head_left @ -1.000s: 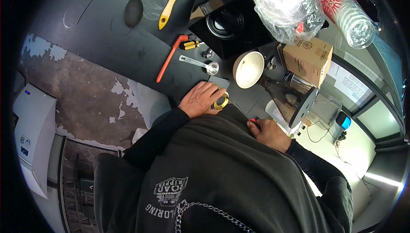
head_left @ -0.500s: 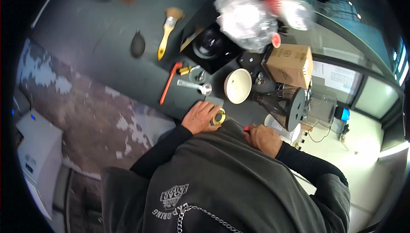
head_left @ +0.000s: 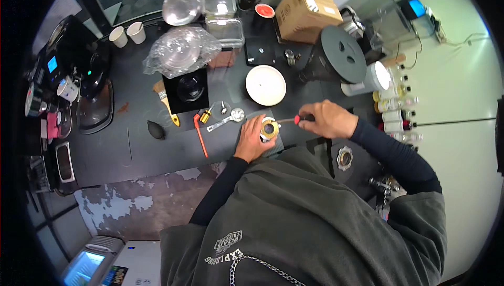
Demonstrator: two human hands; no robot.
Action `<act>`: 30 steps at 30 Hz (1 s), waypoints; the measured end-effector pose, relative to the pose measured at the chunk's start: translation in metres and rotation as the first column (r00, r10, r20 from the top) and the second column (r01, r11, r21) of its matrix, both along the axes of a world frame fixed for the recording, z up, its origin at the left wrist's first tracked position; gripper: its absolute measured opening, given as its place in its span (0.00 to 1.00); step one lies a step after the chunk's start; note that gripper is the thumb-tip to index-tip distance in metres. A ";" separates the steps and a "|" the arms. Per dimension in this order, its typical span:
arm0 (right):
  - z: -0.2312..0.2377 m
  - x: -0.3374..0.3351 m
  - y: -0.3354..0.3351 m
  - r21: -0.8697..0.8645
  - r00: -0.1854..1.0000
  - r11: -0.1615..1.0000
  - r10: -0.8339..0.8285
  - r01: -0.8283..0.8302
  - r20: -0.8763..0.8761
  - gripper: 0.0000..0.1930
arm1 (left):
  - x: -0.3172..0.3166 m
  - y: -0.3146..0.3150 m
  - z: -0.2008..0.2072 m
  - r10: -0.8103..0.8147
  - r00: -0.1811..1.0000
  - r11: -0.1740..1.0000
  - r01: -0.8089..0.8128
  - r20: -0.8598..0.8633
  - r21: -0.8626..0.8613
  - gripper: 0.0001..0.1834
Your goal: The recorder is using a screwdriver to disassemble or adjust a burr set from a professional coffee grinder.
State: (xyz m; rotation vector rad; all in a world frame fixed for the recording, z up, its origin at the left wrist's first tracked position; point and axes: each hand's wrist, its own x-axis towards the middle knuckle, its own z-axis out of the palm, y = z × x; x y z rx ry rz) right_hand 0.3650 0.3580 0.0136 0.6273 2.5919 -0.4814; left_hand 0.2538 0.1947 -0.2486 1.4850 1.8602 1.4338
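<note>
My left hand [head_left: 251, 138] is closed around the side of a small round metal part with a brass-coloured ring [head_left: 270, 130] and a dark centre. The part rests on a grey mat [head_left: 277, 146] at the counter's front edge. From the right, my right hand [head_left: 329, 120] grips a screwdriver [head_left: 297, 119] with a red and dark handle. Its thin shaft points left at the rim of the ringed part; whether the tip touches is too small to tell. Left of my left hand lie a metal measuring spoon [head_left: 226, 120] and a red tool with a bent end [head_left: 200, 136].
A white bowl [head_left: 265, 85] stands beyond my hands, beside a dark grinder hopper [head_left: 341, 55]. Further left lie a brush [head_left: 167, 103] and a black air blower [head_left: 156, 130]. A cardboard box [head_left: 307, 13] sits at the back. A scalloped metal ring [head_left: 344, 158] lies to the right.
The view has swung, showing more of the counter. My right hand has moved away from my body, bringing the screwdriver beside the ringed part. My left hand still holds that part.
</note>
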 end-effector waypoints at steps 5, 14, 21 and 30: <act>-0.003 -0.007 0.002 -0.007 0.997 0.997 -0.073 0.073 0.007 0.21 | -0.025 0.013 0.005 -0.181 0.983 0.982 0.179 -0.021 -0.067 0.47; -0.006 -0.009 0.015 -0.009 0.996 0.996 -0.093 0.093 0.010 0.19 | -0.024 0.022 0.006 -0.105 0.994 0.994 0.103 -0.036 -0.046 0.45; 0.004 -0.017 0.024 -0.058 0.990 0.993 -0.099 0.105 0.096 0.22 | -0.022 0.015 0.016 -0.080 0.995 0.993 0.074 -0.053 -0.097 0.45; 0.038 -0.012 0.006 -0.076 0.978 0.990 -0.100 0.115 0.186 0.21 | 0.003 -0.018 0.028 -0.100 0.995 0.990 0.102 0.029 -0.099 0.42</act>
